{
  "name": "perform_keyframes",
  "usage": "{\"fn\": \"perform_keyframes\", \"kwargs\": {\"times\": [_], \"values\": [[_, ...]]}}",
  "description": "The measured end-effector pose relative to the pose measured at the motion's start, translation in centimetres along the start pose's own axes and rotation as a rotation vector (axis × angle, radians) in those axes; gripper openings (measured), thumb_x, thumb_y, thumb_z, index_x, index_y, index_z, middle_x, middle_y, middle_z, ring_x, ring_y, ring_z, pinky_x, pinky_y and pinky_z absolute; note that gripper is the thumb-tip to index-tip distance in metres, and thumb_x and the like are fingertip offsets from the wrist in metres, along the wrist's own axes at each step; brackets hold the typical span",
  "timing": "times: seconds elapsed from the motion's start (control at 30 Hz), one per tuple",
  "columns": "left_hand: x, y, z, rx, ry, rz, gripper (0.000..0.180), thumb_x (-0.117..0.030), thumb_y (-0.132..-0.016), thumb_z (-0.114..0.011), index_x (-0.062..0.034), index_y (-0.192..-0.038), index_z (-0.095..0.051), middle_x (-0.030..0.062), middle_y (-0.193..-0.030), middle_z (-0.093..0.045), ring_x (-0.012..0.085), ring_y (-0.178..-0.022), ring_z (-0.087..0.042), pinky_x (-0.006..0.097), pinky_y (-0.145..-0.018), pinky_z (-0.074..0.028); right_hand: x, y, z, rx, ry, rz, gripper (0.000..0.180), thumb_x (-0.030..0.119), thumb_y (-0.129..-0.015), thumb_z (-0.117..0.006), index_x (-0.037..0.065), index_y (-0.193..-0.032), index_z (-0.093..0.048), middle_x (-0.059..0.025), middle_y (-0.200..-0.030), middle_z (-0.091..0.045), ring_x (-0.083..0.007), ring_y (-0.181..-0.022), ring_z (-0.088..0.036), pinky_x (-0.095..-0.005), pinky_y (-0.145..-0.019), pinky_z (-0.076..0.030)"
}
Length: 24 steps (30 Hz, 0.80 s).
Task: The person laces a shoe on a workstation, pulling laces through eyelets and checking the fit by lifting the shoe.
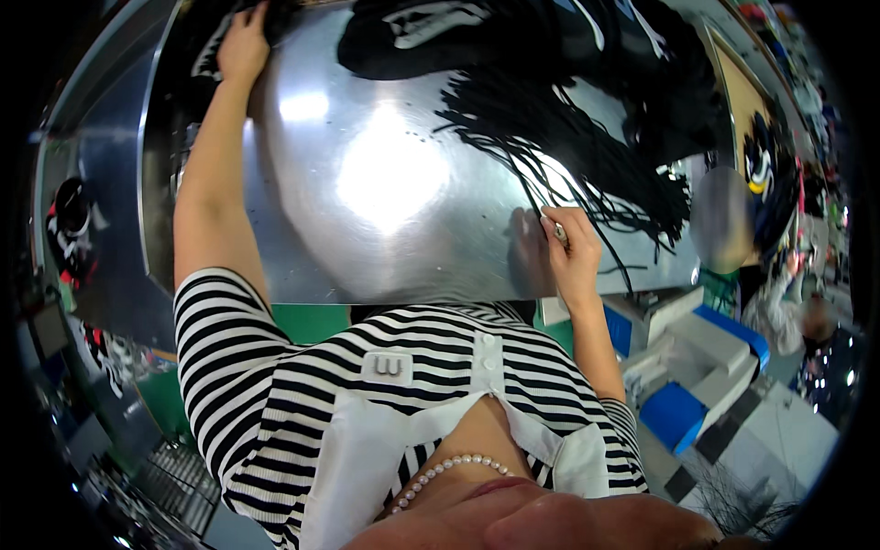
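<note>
My left hand reaches to the far left of the metal table, its fingers stretched out at a dark pile of fabric with white print. My right hand is closed near the table's front edge. A small, pale, metal-looking thing shows between its fingers; its kind is too small to tell. Just beyond that hand lies a loose bundle of black cords, with some strands trailing close to the fingertips. Whether the hand also grips a strand, I cannot tell.
Black garments with white print lie piled along the table's far side. A blue and white box-like unit stands below the right front corner. Another person is at the right, near more dark fabric.
</note>
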<state>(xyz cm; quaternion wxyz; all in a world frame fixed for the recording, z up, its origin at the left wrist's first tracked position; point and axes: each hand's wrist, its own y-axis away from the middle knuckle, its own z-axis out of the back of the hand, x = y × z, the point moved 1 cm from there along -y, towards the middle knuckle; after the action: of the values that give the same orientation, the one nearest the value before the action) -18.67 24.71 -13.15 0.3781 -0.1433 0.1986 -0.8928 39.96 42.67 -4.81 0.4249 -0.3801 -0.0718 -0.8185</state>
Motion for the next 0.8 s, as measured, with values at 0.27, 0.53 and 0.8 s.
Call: {"fn": "perform_keyframes", "kwargs": {"times": [0.27,0.53,0.8], "values": [[-11.2,5.0,9.5,-0.062,0.723,-0.143,0.057,-0.036,-0.090,-0.070,-0.0075,-0.136,-0.054,0.0147,-0.131,-0.056,0.0282,-0.114,-0.059,0.040,-0.092,-0.049,-0.1,-3.0,-1.9,-0.026,0.149,0.127,0.016,0.008,-0.080,-0.073,0.007,-0.096,-0.070,-0.0074,-0.093,-0.065,-0.0274,-0.076,-0.066,-0.0345,-0.063,-0.053],[-15.9,3.2,8.0,-0.051,0.708,0.083,0.030,-0.030,-0.094,-0.062,-0.0060,-0.111,-0.063,0.0180,-0.097,-0.070,0.0378,-0.089,-0.067,0.040,-0.076,-0.051,3.0,-9.2,-3.0,0.120,-0.200,0.231,0.009,0.008,-0.087,-0.068,0.006,-0.096,-0.067,-0.0076,-0.092,-0.066,-0.0224,-0.073,-0.066,-0.0296,-0.063,-0.052],[-11.4,7.9,20.5,-0.586,0.594,0.030,0.017,-0.012,-0.088,-0.072,-0.0082,-0.105,-0.074,0.0061,-0.100,-0.071,0.0188,-0.088,-0.067,0.029,-0.081,-0.051,-1.4,-5.9,2.9,0.250,-0.762,-0.354,0.010,0.011,-0.095,-0.061,0.003,-0.101,-0.064,-0.0012,-0.081,-0.066,-0.0020,-0.058,-0.045,-0.0182,-0.052,-0.032]]}}
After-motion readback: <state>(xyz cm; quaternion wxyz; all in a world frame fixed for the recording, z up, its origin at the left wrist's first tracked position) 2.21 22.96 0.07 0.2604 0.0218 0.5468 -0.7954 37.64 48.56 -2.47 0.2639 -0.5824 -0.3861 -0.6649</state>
